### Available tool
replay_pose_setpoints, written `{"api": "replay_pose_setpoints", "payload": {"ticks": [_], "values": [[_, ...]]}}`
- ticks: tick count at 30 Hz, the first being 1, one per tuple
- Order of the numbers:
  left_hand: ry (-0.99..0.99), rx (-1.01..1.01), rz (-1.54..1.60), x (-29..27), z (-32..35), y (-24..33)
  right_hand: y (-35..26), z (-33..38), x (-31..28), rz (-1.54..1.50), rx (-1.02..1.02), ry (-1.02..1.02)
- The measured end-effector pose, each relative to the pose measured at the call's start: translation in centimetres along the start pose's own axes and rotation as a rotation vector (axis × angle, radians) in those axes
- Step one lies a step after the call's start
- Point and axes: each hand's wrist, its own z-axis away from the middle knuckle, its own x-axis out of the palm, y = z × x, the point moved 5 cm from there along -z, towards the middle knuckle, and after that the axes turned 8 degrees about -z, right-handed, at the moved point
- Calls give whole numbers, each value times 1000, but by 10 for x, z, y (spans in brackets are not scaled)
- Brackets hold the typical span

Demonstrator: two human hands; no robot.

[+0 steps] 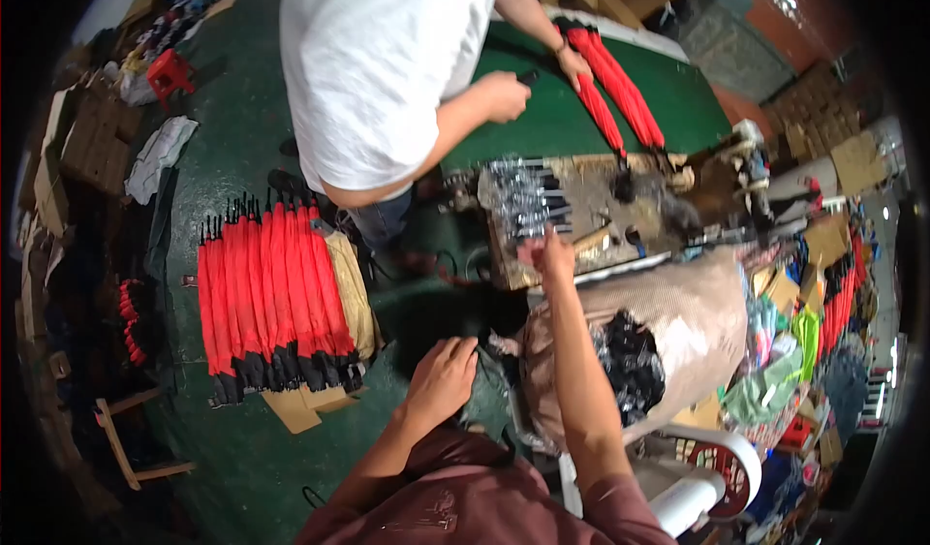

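- Lying at the left end of the workbench (586, 182): one plastic-wrapped bundle of rods (518, 196).
- Just beside it, right hand (555, 256), fingers curled — cannot tell whether clamped on anything.
- Could slide off the workbench if nudged by those knuckles.
- Well apart, left hand (446, 375), loosely bent — palm hidden, grip impossible to tell.
- On the green table (688, 94), two red umbrellas (620, 85) by a co-worker's hand (573, 65).
- On the floor (242, 448), one umbrella row (276, 283), overlapping too much to count.

Right forearm (586, 380) stretched well forward, a person extends the right hand (554, 256), its fingertips hard to make out; the left hand (446, 378) hovers nearer the body, back upward, fingers loosely bent.
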Motion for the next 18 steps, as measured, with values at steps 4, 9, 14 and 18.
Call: {"api": "replay_pose_setpoints", "payload": {"ticks": [4, 9, 14, 18], "values": [[-54, 45, -85, 11, 6, 7, 17, 32, -22, 81, -159, -185], [-187, 171, -59, 24, 11, 21, 10, 137, -27, 48, -138, -197], [-264, 290, -34, 43, 10, 41, 36, 203, -90, -153, -158, -247], [-570, 360, -128, 69, 13, 48, 60, 246, -121, -135, -72, -169]]}}
